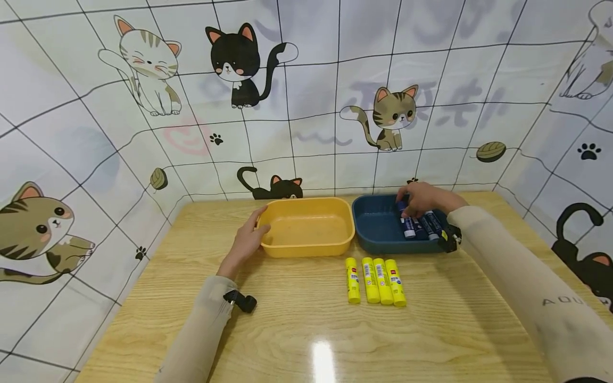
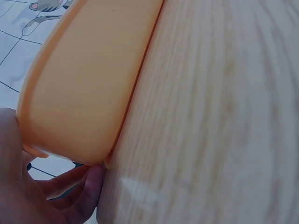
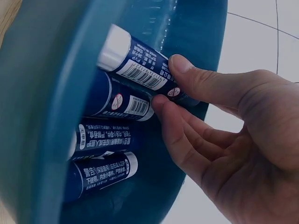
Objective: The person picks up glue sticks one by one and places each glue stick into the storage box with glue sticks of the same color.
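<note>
Lightly rests the left hand [image 1: 245,238], with fingers relaxed and only touching, against the left end of the yellow tray [image 1: 306,250]; needs no firmer hold there. Should steer clear of the yellow glue sticks [image 1: 383,282] lying just in front of the blue tray [image 1: 375,219]. Inside it, pinches the leftmost dark blue stick [image 3: 145,69] between thumb and forefinger of the right hand [image 1: 421,197], close to its far end. Would do well to lift straight, without rolling the neighbouring dark blue sticks [image 3: 105,173].

Yellow tray [image 1: 306,230]: rectangular, upright, gripped at its left end, just beside the blue tray [image 1: 378,219]. Latter contains 4 dark-blue labelled tubes [image 3: 105,175]; the leftmost tube [image 3: 145,69], white-ended, is pinched.
</note>
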The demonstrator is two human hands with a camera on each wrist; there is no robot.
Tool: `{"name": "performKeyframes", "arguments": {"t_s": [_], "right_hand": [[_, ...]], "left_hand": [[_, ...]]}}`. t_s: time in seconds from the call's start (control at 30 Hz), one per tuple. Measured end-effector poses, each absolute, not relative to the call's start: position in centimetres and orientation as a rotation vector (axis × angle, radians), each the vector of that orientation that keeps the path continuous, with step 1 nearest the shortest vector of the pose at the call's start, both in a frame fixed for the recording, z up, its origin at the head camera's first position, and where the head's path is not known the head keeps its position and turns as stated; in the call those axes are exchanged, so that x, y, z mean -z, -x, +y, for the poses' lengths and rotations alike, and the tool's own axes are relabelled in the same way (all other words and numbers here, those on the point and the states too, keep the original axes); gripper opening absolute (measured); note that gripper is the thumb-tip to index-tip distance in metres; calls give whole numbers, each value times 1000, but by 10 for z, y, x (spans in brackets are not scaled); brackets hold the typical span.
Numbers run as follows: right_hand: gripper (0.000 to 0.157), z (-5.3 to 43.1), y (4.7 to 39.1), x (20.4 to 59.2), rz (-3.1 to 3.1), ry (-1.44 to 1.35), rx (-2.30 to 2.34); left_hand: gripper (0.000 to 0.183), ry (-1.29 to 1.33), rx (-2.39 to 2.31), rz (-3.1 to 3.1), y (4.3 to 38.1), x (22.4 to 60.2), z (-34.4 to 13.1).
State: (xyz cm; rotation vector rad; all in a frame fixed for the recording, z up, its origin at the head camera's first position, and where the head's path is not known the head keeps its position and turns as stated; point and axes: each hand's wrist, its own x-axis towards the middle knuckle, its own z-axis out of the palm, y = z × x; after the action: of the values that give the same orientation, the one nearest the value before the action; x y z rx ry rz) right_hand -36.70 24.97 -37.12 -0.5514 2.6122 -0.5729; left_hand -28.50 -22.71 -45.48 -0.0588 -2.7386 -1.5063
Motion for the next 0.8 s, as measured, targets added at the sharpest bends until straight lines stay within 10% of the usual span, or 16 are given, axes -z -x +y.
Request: {"name": "performKeyframes", "arguments": {"t_s": [0.8], "right_hand": [[51, 252, 373, 387, 2648, 537, 404]], "left_hand": [[57, 71, 1517, -2735, 283, 454, -228]]}}
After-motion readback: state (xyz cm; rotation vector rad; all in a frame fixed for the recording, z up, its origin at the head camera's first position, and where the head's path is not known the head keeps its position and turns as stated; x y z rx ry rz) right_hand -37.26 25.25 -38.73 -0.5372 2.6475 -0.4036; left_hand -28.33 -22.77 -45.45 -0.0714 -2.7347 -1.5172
